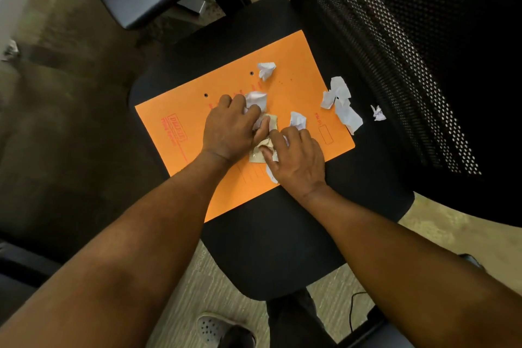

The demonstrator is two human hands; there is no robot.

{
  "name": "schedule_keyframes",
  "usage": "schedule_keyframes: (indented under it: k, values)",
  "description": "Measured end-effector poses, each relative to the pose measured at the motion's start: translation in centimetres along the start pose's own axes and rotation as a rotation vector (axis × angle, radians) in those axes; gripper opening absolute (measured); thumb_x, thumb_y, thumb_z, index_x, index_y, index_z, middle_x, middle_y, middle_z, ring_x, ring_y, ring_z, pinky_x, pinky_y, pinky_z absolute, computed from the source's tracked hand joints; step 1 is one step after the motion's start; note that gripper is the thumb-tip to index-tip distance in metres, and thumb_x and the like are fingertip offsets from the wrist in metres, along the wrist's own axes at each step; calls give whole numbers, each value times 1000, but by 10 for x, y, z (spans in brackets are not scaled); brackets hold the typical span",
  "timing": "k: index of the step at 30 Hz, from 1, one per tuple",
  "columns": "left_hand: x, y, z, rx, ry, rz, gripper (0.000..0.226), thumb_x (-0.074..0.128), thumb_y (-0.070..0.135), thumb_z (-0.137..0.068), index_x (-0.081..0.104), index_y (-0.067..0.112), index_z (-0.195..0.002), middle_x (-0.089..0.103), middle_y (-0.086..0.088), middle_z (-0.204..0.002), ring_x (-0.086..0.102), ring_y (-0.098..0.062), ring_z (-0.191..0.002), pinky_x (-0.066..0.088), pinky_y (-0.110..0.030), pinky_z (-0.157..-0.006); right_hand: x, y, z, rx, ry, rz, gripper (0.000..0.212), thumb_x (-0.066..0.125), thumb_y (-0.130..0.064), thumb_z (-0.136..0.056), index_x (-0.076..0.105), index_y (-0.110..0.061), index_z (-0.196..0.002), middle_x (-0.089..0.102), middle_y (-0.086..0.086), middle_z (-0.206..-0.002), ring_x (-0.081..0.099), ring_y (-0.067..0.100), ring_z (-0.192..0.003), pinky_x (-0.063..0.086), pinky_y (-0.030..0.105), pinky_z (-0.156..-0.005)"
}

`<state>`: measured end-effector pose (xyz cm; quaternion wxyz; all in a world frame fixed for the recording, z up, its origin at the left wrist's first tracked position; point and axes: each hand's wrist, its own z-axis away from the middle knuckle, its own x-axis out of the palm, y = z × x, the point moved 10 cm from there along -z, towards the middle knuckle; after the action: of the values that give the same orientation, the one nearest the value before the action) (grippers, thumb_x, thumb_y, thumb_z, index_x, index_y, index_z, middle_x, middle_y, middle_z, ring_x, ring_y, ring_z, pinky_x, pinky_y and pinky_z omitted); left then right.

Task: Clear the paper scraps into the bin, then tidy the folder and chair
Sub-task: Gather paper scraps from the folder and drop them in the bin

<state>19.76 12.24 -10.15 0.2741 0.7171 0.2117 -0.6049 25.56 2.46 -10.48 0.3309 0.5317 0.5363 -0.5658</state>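
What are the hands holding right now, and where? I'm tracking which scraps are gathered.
Both the left hand and right hand press fingertips onto crumpled paper scraps bunched between them on the orange folder; nothing is lifted.

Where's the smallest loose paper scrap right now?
In the head view, the smallest scrap lies on the black chair seat, right of the orange folder, near the mesh backrest.

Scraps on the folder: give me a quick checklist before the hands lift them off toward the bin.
1. Both hands on the middle pile: ok, left hand and right hand close on scraps.
2. All scraps gathered: not ok, loose scraps and lie apart.
3. Scraps confined to the folder: not ok, one lies on the seat.
4. Bin located: cannot tell.
5. Folder flat: ok.
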Motion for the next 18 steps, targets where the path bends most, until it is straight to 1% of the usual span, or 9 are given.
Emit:
schedule_keyframes:
  k: [2, 4, 6, 8, 12, 13, 15, 16, 18]
  values:
    - [2, -4, 2, -43, -57, 44, 38, 51, 43, -94, 62, 9, -79, 54, -12, -72, 50, -30, -67, 27, -28, -49, -2, 0, -1, -30, -12, -82, 25, 66, -29, -88, 66, -8, -101, 58, 13, -84, 55, 29, -68, 42, 33, -45]
    - [2, -9, 3, -93, -78, 99, 43, 43, 43, -96, 58, 10, -72, 45, -7, -65, 48, -28, -62, 24, -29, -50, -4, 2, -4, -1, -34, -181, 28, 76, -15, -79, 66, -6, -103, 57, 15, -84, 57, 32, -67, 43, 33, -42]
    - [-4, -19, 5, -187, -51, 176, 46, 40, 39, -96, 58, 10, -67, 44, -4, -60, 46, -25, -56, 26, -30, -49, -9, 2, -9, 48, -40, -262, 30, 75, -7, -75, 65, -4, -104, 58, 16, -87, 58, 33, -68, 43, 33, -44]
    - [-15, -31, 10, -324, 21, 284, 46, 42, 35, -97, 62, 8, -66, 50, -7, -57, 45, -23, -51, 31, -32, -48, -15, -4, -11, 60, -38, -309, 34, 74, -7, -75, 63, -3, -107, 60, 16, -95, 60, 32, -73, 47, 34, -50]
    - [-28, -60, 36, -694, 189, 575, 45, 43, 31, -96, 59, 11, -59, 48, 0, -48, 39, -12, -41, 27, -29, -44, -26, -12, -7, 127, -31, -390, 33, 75, -2, -71, 63, 0, -102, 63, 16, -96, 62, 33, -73, 52, 38, -54]
    - [-28, -65, 44, -764, 212, 632, 45, 44, 32, -96, 61, 10, -60, 49, -1, -48, 41, -12, -42, 29, -31, -44, -29, -15, -7, 140, -24, -391, 31, 72, 1, -72, 64, 0, -102, 63, 17, -96, 62, 33, -74, 53, 40, -54]
    - [-27, -72, 56, -855, 226, 697, 45, 45, 32, -96, 64, 8, -63, 55, -4, -53, 51, -18, -47, 42, -37, -46, -38, -22, -11, 145, 3, -394, 27, 65, 4, -76, 67, -2, -102, 63, 18, -98, 63, 34, -77, 54, 42, -57]
    - [-27, -76, 62, -894, 219, 708, 44, 46, 32, -96, 64, 10, -62, 55, -2, -55, 54, -17, -50, 48, -38, -49, -43, -26, -15, 145, 21, -395, 25, 62, 4, -77, 68, -4, -100, 63, 18, -99, 63, 34, -78, 54, 41, -58]
    - [-31, -82, 73, -947, 202, 726, 45, 47, 33, -95, 61, 11, -59, 52, 4, -53, 53, -12, -50, 50, -38, -50, -53, -30, -19, 167, 66, -388, 17, 61, 2, -79, 70, -5, -91, 63, 18, -99, 63, 32, -78, 52, 39, -59]
